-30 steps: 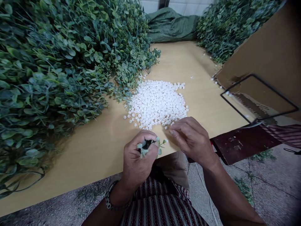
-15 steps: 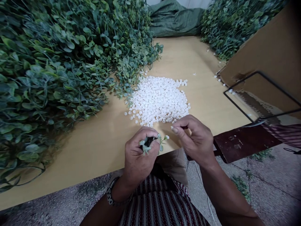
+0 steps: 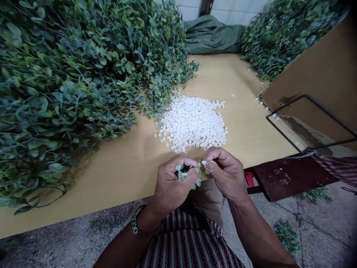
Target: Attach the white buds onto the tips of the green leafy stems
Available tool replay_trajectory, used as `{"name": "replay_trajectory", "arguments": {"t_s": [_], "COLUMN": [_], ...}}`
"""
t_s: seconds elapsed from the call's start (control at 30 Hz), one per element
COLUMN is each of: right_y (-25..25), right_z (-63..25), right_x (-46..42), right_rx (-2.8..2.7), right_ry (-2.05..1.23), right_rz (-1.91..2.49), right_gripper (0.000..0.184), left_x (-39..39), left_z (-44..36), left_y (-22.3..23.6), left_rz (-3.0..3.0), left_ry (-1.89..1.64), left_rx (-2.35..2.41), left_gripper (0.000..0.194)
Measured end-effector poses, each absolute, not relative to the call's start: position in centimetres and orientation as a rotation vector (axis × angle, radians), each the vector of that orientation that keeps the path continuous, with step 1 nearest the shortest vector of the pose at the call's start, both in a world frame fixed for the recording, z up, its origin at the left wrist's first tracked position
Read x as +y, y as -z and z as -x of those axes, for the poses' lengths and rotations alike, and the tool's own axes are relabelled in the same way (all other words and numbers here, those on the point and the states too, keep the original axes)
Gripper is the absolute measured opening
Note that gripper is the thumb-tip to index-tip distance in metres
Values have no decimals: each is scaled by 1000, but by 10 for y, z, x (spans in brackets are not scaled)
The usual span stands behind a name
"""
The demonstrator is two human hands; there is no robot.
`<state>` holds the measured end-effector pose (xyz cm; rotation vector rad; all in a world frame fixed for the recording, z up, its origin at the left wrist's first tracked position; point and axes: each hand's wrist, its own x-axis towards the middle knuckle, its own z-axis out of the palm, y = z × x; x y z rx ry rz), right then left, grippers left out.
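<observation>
Near the table's front edge, my left hand [image 3: 175, 182] is closed around an artificial leafy sprig [image 3: 182, 174], whose pale green leaves poke out on both sides of the fingers. My right hand [image 3: 226, 172] pinches a small white plastic piece [image 3: 204, 162] between thumb and forefinger. That piece is right beside the sprig's tip; whether the two touch I cannot tell. Just beyond my hands lies a spread heap of similar white pieces [image 3: 195, 123]. My left wrist wears a metal watch [image 3: 135, 221].
Bushy artificial greenery [image 3: 92, 74] covers the table's left side, and more greenery [image 3: 279, 33] stands at the back right. A green cloth bundle [image 3: 214, 35] lies at the far end. To the right are a cardboard sheet [image 3: 312, 70], a black wire frame [image 3: 329, 111] and a dark red stool [image 3: 292, 176].
My right hand has moved left and slightly down with the white piece, closing the gap to the sprig. My left hand has shifted a little right. The whole view has tilted slightly.
</observation>
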<state>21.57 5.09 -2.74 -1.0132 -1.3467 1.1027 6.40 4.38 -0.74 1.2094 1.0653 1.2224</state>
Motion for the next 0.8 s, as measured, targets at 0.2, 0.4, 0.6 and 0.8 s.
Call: {"name": "replay_trajectory", "arguments": {"t_s": [0.2, 0.4, 0.6, 0.8], "right_y": [28, 31, 32, 37], "right_z": [-214, -213, -213, -213], "right_x": [49, 47, 47, 46], "right_rx": [-1387, -1428, -1519, -1604], "right_ry": [-1029, -923, -756, -533], "right_rz": [1002, 1007, 995, 995], "right_gripper": [14, 11, 10, 12], "left_x": [44, 44, 44, 42], "left_z": [-65, -68, -71, -73], "left_y": [6, 8, 8, 12], "left_rz": [-1291, -1368, -1417, -1479], "left_ry": [-1235, -1249, -1280, -1349], "left_rx": [1097, 1151, 1178, 1179], "left_gripper": [11, 13, 14, 15]}}
